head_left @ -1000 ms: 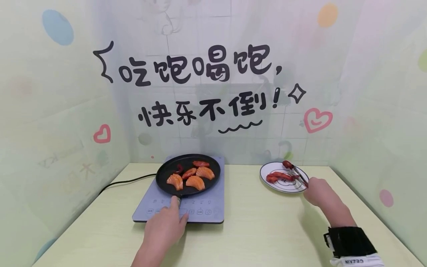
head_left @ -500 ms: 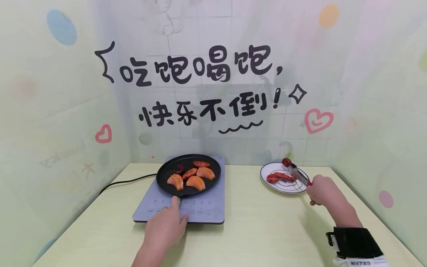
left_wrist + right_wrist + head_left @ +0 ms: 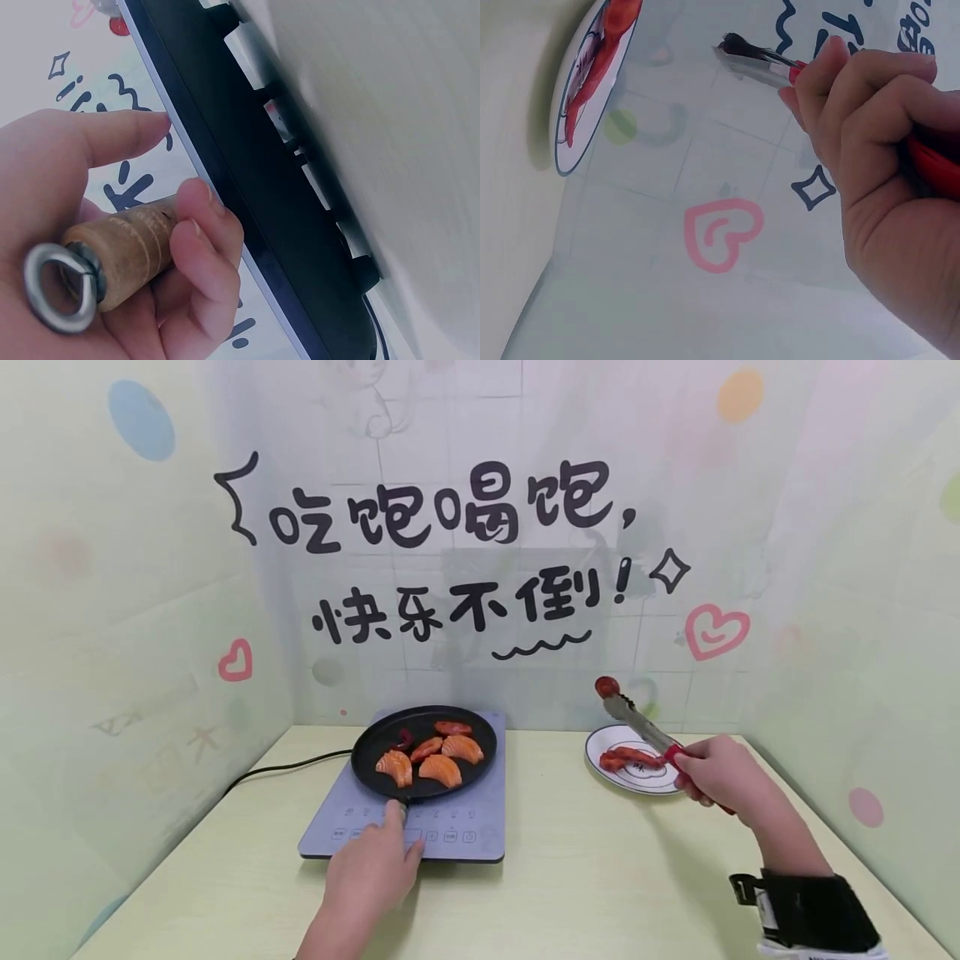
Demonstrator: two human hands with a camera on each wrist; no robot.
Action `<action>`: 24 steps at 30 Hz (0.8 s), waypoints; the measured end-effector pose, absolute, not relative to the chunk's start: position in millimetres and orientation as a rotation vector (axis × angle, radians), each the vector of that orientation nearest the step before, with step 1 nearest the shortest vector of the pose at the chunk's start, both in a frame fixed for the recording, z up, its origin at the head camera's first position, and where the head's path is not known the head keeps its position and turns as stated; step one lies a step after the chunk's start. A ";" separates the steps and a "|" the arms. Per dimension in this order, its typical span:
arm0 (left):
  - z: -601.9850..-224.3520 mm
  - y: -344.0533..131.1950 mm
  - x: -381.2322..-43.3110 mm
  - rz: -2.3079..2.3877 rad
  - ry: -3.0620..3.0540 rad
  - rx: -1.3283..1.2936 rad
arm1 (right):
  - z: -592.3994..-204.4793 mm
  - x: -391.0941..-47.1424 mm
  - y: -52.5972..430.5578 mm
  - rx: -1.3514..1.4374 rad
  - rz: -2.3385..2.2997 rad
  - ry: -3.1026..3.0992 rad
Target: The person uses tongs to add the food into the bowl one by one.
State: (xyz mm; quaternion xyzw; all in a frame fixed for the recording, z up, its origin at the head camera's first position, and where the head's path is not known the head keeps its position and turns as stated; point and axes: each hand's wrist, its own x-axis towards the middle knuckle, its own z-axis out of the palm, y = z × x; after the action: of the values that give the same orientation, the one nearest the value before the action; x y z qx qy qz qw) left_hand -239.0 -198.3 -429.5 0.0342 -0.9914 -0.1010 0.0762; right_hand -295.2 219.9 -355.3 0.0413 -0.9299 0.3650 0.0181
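Observation:
My left hand [image 3: 369, 868] holds the frying pan [image 3: 375, 743] by its handle; in the left wrist view fingers curl round the wooden handle [image 3: 139, 251], which ends in a metal ring. Orange salmon-like slices [image 3: 439, 771] and several red meat-like pieces [image 3: 426, 749] lie in the pan. At the right, my right hand [image 3: 723, 781] grips red-handled tongs [image 3: 641, 725]. Their tips pinch a dark red, rounded piece of food [image 3: 607, 687], raised above the white plate [image 3: 595, 747]. On that plate lie long red meat-like pieces [image 3: 628, 757]. The right wrist view does not show the pinched piece.
Beneath the pan is a flat induction cooker [image 3: 472, 827], standing on the pale table [image 3: 555, 860]. Its black cord [image 3: 292, 768] runs off to the left. Printed wall sheets [image 3: 480, 677] enclose the back and both sides.
My right hand has raised the tongs and the red piece off the plate, up and to the left. The left hand and pan stay put.

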 end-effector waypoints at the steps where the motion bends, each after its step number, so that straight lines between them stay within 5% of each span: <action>1: -429.5 -198.4 -238.9 -0.304 -2.973 0.104 | -355.0 -295.4 218.1 0.135 1.185 -2.884; 24: -428.3 -197.2 -239.3 -0.317 -3.001 0.125 | -354.5 -281.9 143.2 0.617 2.156 -2.697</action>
State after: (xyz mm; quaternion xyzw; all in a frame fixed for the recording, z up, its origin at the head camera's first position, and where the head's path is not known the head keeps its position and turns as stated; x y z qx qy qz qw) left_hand -239.3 -197.2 -428.3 0.0414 -0.9918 -0.1049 0.0607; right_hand -281.9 143.2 -354.5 0.1730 -0.7560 0.6044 -0.1820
